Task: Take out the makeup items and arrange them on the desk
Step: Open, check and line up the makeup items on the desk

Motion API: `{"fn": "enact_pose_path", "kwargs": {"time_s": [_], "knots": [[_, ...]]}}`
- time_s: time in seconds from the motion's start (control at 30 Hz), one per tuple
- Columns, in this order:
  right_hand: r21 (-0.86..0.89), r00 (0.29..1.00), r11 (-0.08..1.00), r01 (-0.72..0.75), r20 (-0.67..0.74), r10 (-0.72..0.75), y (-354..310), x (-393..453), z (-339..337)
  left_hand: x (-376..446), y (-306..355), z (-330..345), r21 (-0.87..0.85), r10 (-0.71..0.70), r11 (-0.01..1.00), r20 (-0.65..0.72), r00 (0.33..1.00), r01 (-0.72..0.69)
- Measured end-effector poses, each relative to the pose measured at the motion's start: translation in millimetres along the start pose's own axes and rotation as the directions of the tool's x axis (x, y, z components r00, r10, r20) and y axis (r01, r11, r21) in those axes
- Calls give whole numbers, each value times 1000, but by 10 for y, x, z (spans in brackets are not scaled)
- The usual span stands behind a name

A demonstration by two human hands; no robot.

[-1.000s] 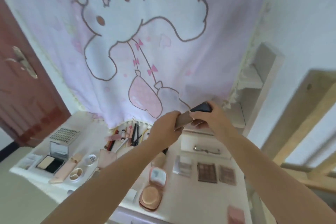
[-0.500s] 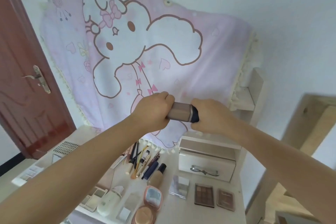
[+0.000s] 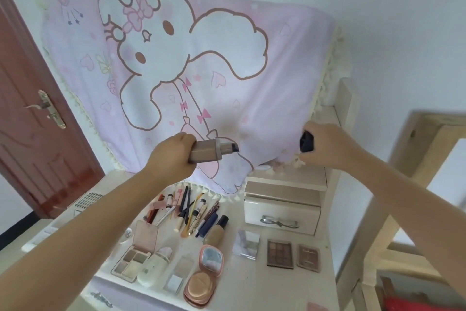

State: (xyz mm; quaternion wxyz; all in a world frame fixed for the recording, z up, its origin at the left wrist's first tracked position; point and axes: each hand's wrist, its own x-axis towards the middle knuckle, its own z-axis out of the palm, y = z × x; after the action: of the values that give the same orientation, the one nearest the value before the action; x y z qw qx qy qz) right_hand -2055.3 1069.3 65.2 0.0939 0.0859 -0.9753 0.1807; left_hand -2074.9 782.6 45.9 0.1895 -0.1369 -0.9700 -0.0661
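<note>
Gripping an uncapped foundation bottle (image 3: 205, 150), the left hand (image 3: 171, 153) hovers well above the surface (image 3: 252, 283). The right hand (image 3: 325, 145), well apart, holds the dark cap (image 3: 307, 142) near the shelf edge (image 3: 349, 109).

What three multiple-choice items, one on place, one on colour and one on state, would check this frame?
1. Where is the eyeshadow palette with the grid of brown pans?
A. on the desk below the small drawer
B. in the left hand
C. on the door

2. What colour is the cap in the right hand?
A. pink
B. dark
C. white

3. What state is the foundation bottle in the left hand in?
A. capped
B. lying on the desk
C. uncapped, pump exposed

Answers: 1 A, it lies on the desk in front of the drawer; 2 B, it looks near black; 3 C, the cap is held apart from it.
</note>
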Motion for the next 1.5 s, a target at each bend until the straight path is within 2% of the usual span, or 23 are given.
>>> {"fn": "enact_pose_path", "kwargs": {"time_s": [0.1, 0.3, 0.47, 0.63, 0.73, 0.8, 0.87, 0.93, 1.0, 1.1, 1.2, 1.3, 1.4, 1.5], "knots": [[15, 993, 996, 84, 78, -85, -190, -10, 155, 10, 226, 126, -34, 65, 997, 49, 997, -63], [82, 953, 991, 109, 275, -127, -266, -23, 463, -64, 422, 365, -25, 97, 995, 136, 986, -95], [142, 929, 984, 110, 338, -152, -204, -112, 763, -254, 334, 661, -162, -2, 986, 278, 961, 49], [262, 912, 960, 102, 361, -196, -117, -204, 1220, -616, 232, 1030, -399, 11, 886, 524, 851, 234], [297, 873, 951, 79, 441, -210, -39, -293, 1541, -865, 201, 1230, -511, 40, 744, 678, 734, 431], [315, 841, 946, 76, 489, -231, 0, -359, 1762, -1041, 182, 1360, -530, 42, 566, 783, 620, 631], [324, 818, 943, 77, 520, -245, 35, -431, 1976, -1222, 163, 1494, -495, 60, 398, 854, 517, 772], [325, 788, 943, 70, 562, -252, 55, -510, 2179, -1414, 163, 1647, -443, 75, 251, 895, 439, 861], [332, 750, 939, 89, 598, -282, 76, -576, 2393, -1613, 179, 1805, -393, 49, 185, 919, 391, 901], [302, 680, 938, 170, 653, -333, 111, -657, 2704, -1888, 246, 1993, -324, -11, 168, 944, 331, 931], [253, 654, 920, 299, 648, -391, 151, -733, 2991, -2062, 309, 2137, -281, -79, 162, 952, 296, 946], [192, 663, 918, 347, 642, -385, 201, -736, 3207, -2102, 359, 2249, -291, -219, 212, 916, 336, 933], [192, 712, 938, 288, 612, -344, 209, -675, 3280, -2067, 416, 2324, -291, -356, 310, 847, 394, 905], [199, 729, 950, 243, 608, -314, 144, -602, 3275, -2017, 463, 2349, -272, -397, 347, 824, 403, 898]]}}
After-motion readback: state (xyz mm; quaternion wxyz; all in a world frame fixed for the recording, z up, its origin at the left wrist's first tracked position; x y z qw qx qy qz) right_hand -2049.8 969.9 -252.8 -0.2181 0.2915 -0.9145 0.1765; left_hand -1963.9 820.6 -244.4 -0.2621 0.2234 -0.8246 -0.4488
